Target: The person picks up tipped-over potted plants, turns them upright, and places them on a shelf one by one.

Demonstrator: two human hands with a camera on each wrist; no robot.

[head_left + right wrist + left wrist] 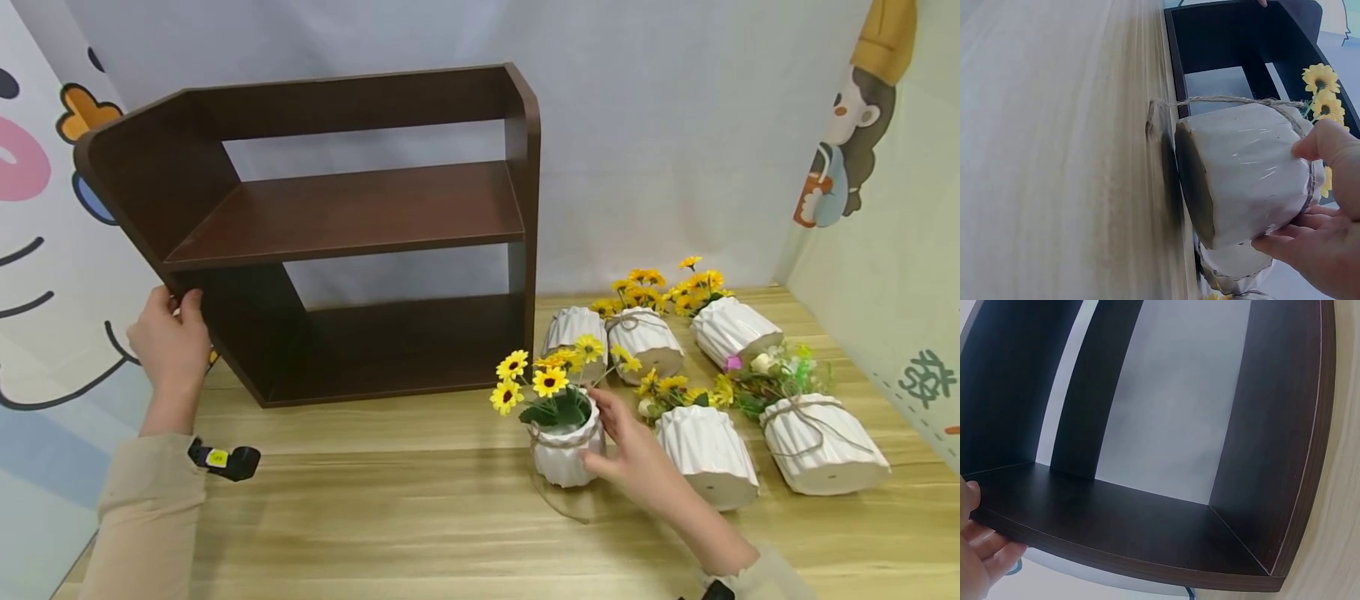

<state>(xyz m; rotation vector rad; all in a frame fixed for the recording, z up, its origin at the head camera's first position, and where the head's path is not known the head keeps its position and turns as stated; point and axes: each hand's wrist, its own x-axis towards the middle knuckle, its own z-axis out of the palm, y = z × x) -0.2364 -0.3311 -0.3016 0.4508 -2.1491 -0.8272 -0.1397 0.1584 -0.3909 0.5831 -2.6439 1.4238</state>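
Observation:
A dark brown two-tier shelf stands on the table at the left. My left hand grips the front edge of its left side panel. The left wrist view shows thumb and fingers of that hand on opposite faces of the panel. In my right hand is a white ribbed flowerpot with yellow daisy-like flowers, held upright by thumb and fingers in front of the shelf's right corner. Twine around the pot trails down. The right wrist view has the pot's base just over the tabletop.
Several more white flowerpots lie tipped over at the right, flowers pointing toward the back. One pot lies close beside the shelf's right panel. Wooden tabletop runs along the front; a pale cloth wall rises behind.

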